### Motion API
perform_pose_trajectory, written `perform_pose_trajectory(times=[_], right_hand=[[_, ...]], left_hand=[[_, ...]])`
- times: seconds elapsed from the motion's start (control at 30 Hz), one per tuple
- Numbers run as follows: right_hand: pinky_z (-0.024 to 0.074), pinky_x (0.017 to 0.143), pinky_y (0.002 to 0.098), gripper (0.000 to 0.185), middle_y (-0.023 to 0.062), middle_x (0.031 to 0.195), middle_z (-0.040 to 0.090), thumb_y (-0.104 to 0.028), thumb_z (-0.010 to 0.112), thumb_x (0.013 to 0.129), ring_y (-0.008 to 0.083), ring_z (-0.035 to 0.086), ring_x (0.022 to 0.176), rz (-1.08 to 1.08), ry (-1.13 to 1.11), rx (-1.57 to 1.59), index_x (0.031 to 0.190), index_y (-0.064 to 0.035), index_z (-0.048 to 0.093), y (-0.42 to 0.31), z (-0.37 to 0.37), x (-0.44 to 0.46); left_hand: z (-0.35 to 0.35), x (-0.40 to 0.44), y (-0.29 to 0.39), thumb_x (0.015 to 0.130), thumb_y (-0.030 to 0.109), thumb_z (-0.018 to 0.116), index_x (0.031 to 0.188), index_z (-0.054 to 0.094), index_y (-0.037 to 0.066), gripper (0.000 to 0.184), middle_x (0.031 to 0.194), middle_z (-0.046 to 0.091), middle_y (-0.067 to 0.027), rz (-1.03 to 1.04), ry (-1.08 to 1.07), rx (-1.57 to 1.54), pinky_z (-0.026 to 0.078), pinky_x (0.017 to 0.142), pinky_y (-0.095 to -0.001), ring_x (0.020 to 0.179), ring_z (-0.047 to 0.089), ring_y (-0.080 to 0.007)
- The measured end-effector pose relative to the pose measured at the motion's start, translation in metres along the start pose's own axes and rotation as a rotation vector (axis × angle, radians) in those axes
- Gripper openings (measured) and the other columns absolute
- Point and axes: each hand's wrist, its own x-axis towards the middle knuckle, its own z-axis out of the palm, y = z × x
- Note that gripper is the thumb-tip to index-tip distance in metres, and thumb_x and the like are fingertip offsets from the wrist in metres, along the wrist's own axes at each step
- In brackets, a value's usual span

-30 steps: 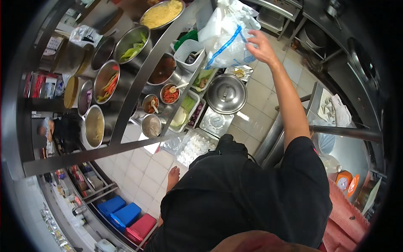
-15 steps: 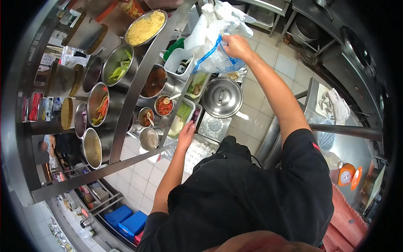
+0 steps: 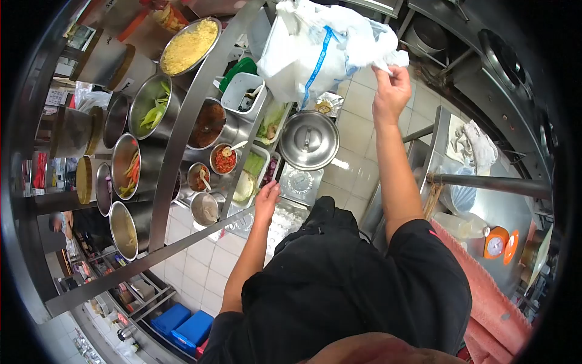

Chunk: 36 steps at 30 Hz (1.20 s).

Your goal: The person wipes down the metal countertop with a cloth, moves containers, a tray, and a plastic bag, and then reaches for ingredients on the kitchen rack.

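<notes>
My right hand (image 3: 391,100) pinches the crumpled edge of a white plastic bag (image 3: 291,57) with a blue printed stripe, at the top of the view. The bag is bulky; its contents are hidden. My left hand (image 3: 265,203) holds nothing visible, its fingers loosely apart at the near end of a narrow container of chopped purple pieces (image 3: 270,173). Whether the fingertips touch its rim I cannot tell. Beside it sits a container of pale green leaves (image 3: 247,182). A round metal lid (image 3: 309,139) lies between the two hands, just below the bag.
A steel shelf frame (image 3: 182,145) runs along the left, with bowls of green slices (image 3: 154,109), carrot-like strips (image 3: 128,167) and yellow shreds (image 3: 189,47). Small pots of chopped red sauce (image 3: 224,161) hold spoons. At right are a metal rail (image 3: 485,182) and an orange dial scale (image 3: 497,241).
My right hand has moved right, pulling the bag's edge outward, and the bag now spreads wider. My left hand stays near the containers, its fingers slightly more spread. The view has shifted a little.
</notes>
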Motion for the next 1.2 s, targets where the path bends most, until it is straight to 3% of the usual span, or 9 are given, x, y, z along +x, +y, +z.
perform_pose_trajectory(times=[0.2, 0.33, 0.4, 0.53, 0.67, 0.7, 0.8, 0.93, 1.2], right_hand=[[0.0457, 0.066, 0.0198, 0.016, -0.0018, 0.089, 0.062, 0.002, 0.069, 0.088, 0.0037, 0.057, 0.078, 0.095, -0.156, -0.006, 0.096, -0.0063, 0.058, -0.02, 0.003, -0.115], [0.0512, 0.085, 0.0277, 0.029, 0.0023, 0.104, 0.065, 0.004, 0.068, 0.084, 0.0115, 0.061, 0.095, 0.093, -0.462, -0.168, 0.111, -0.0043, 0.059, -0.048, 0.003, -0.199], [0.0498, 0.088, 0.0264, 0.028, 0.0033, 0.106, 0.064, 0.005, 0.067, 0.085, 0.0111, 0.061, 0.1, 0.372, -0.506, 0.063, 0.111, -0.0033, 0.059, -0.068, -0.002, -0.237], [0.0497, 0.085, 0.025, 0.019, 0.002, 0.1, 0.066, 0.0, 0.066, 0.088, 0.0084, 0.061, 0.096, 0.704, -0.702, -0.005, 0.106, -0.0027, 0.063, -0.075, -0.063, -0.288], [0.0489, 0.082, 0.0255, 0.012, 0.0022, 0.102, 0.066, -0.005, 0.066, 0.09, 0.0084, 0.061, 0.093, 0.946, -0.439, 0.108, 0.1, -0.0009, 0.065, -0.125, -0.118, -0.347], [0.0469, 0.092, 0.0292, 0.008, 0.0083, 0.121, 0.063, -0.005, 0.069, 0.086, 0.0145, 0.061, 0.108, 0.546, -0.406, -0.185, 0.093, -0.0006, 0.067, -0.132, -0.13, -0.369], [0.042, 0.101, 0.0335, 0.008, 0.0121, 0.136, 0.056, -0.004, 0.071, 0.082, 0.0204, 0.055, 0.122, 0.011, -0.512, -0.501, 0.081, 0.0004, 0.065, -0.189, -0.184, -0.406], [0.044, 0.094, 0.0297, 0.018, 0.0092, 0.123, 0.063, -0.005, 0.073, 0.081, 0.0151, 0.056, 0.109, 0.554, -0.68, -0.271, 0.075, -0.0008, 0.056, -0.277, -0.219, -0.447], [0.0488, 0.083, 0.0283, 0.037, 0.003, 0.099, 0.062, -0.006, 0.076, 0.079, 0.0119, 0.058, 0.092, 0.516, -0.675, -0.387, 0.112, -0.0043, 0.059, -0.32, -0.242, -0.505]], left_hand=[[0.043, -0.031, 0.078, 0.099, 0.025, 0.062, 0.152, 0.032, 0.003, 0.065, 0.143, 0.051, -0.0163, 0.301, -0.275, -0.217, 0.052, 0.092, -0.0361, 0.12, 0.058, -0.0235], [0.065, -0.053, 0.128, 0.094, 0.015, 0.066, 0.148, 0.033, 0.003, 0.064, 0.132, 0.055, -0.0123, 0.547, -0.309, -0.386, 0.05, 0.091, -0.0344, 0.115, 0.056, -0.0194], [0.059, -0.067, 0.134, 0.094, 0.013, 0.066, 0.143, 0.037, 0.003, 0.058, 0.124, 0.058, -0.0083, 0.589, -0.274, -0.356, 0.052, 0.085, -0.0326, 0.107, 0.058, -0.0168], [0.02, -0.088, 0.086, 0.09, 0.006, 0.066, 0.128, 0.051, 0.003, 0.041, 0.106, 0.066, -0.0032, 0.329, -0.19, -0.344, 0.052, 0.074, -0.0272, 0.091, 0.063, -0.0109], [-0.01, -0.132, 0.008, 0.093, 0.011, 0.065, 0.124, 0.055, 0.007, 0.033, 0.103, 0.066, -0.0027, 0.295, -0.261, -0.294, 0.053, 0.076, -0.0324, 0.089, 0.065, -0.0148], [-0.014, -0.151, -0.005, 0.092, 0.01, 0.065, 0.124, 0.056, 0.005, 0.034, 0.103, 0.066, -0.0029, 0.271, -0.301, -0.285, 0.053, 0.076, -0.0327, 0.089, 0.065, -0.015], [-0.03, -0.193, -0.054, 0.092, 0.01, 0.064, 0.114, 0.061, 0.004, 0.023, 0.099, 0.067, -0.0043, 0.242, -0.392, -0.223, 0.053, 0.074, -0.0323, 0.085, 0.064, -0.0152], [-0.043, -0.245, -0.104, 0.093, 0.01, 0.063, 0.108, 0.062, 0.005, 0.016, 0.096, 0.065, -0.0033, 0.088, -0.497, -0.167, 0.052, 0.073, -0.0314, 0.078, 0.061, -0.0147], [-0.024, -0.35, -0.105, 0.089, 0.002, 0.065, 0.147, 0.039, 0.0, 0.064, 0.117, 0.063, -0.0097, 0.445, -0.652, -0.033, 0.044, 0.099, -0.0323, 0.108, 0.059, -0.0179]])
